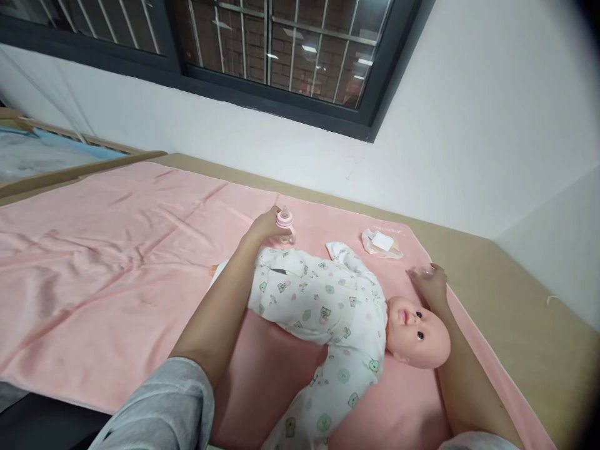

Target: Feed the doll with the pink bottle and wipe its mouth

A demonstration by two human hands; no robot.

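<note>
My left hand [268,225] is closed around a small baby bottle [285,224] with a pink collar and a clear nipple, upright beside the doll's lower body. A baby doll [323,294] lies on its back in a white outfit printed with green bears, its bald head toward the right. Beyond the doll's head, my right hand [432,284] has its fingers closed on a small clear cap-like piece [427,270], partly hidden by the fingers. My right forearm passes close beside the head.
A pink cloth [117,250] with wrinkles covers much of the tan surface [520,300]. Near the wall, a clear plastic packet [382,242] with a white label lies on the cloth. A dark-framed window [276,87] is above, and a wooden-edged bed [60,156] stands at the left.
</note>
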